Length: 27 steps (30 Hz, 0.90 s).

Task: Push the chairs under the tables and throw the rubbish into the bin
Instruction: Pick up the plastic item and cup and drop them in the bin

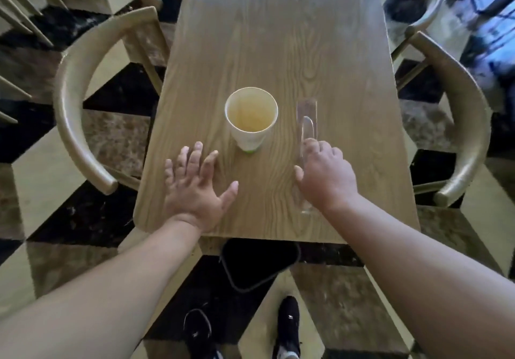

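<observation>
Long narrow table (278, 38), light wood-grain laminate with rounded near corners, runs up the centre of the frame. Paper cup (251, 117) stands upright mid-table: white tapered wall, green band at the base, yellowish stained interior; can't tell if any liquid is left in it. Just right of it lies a clear plastic wrapper (306, 124), a long flat strip with a curved transparent piece inside, hard to make out against the grain; its near end is hidden under the right hand (324, 174). Right hand sits on the wrapper, fingers curled down onto it; grip vs. plain press not discernible. Left hand (195, 183) is flat, fingers spread, nothing in it, at the table's lower left, near the cup but not touching. Hands apart. Curved-back chair, left (72, 102) and chair, right (471, 124), smooth tan bent-wood rails, stand either side, seats mostly tucked under the table. Floor (55, 233) is glossy black, cream and marbled tile. Dark rounded object under the near table edge, unidentifiable. Black shoes (288, 328) at bottom, partly cut off.
</observation>
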Each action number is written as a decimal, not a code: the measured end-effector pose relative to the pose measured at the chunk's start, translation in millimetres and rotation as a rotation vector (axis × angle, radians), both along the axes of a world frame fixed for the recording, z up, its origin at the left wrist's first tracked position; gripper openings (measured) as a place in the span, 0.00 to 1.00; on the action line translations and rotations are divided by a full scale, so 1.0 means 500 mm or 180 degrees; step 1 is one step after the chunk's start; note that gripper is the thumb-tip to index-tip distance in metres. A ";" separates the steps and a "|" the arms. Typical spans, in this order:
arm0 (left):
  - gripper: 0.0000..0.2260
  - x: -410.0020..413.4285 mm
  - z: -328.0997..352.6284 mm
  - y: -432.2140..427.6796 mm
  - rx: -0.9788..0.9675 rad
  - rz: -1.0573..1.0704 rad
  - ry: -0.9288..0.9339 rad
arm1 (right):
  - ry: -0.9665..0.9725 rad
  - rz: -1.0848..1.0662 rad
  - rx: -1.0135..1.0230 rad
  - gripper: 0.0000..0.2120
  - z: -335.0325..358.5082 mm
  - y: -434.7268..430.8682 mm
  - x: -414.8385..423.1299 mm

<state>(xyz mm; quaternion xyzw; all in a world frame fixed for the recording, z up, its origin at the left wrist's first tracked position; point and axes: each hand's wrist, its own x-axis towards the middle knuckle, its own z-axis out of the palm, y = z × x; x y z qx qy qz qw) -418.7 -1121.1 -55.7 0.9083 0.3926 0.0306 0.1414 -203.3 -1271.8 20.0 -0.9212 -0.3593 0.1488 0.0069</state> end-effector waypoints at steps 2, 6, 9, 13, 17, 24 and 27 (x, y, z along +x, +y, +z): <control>0.37 0.000 -0.007 0.004 0.0022 0.0012 -0.0029 | -0.0061 0.0076 0.0111 0.25 -0.013 -0.018 -0.009; 0.37 -0.001 -0.012 -0.001 0.0064 0.0073 -0.0159 | -0.0029 0.0136 0.0301 0.30 -0.027 -0.041 -0.002; 0.37 0.000 -0.014 -0.002 0.0085 0.0087 -0.0160 | 0.0264 -0.0094 0.0591 0.32 -0.037 -0.053 0.006; 0.37 -0.003 -0.017 -0.002 0.0124 0.0091 -0.0178 | 0.0547 -0.0387 0.0740 0.34 -0.044 -0.087 -0.013; 0.36 -0.004 -0.022 -0.001 0.0177 0.0102 -0.0228 | 0.0708 -0.0528 0.0797 0.36 -0.044 -0.126 -0.042; 0.35 -0.008 -0.023 -0.003 0.0232 0.0099 -0.0215 | 0.0719 -0.0514 0.0883 0.37 -0.028 -0.162 -0.084; 0.35 -0.009 -0.020 -0.004 0.0203 0.0099 -0.0244 | 0.0806 -0.0501 0.0767 0.34 -0.022 -0.175 -0.100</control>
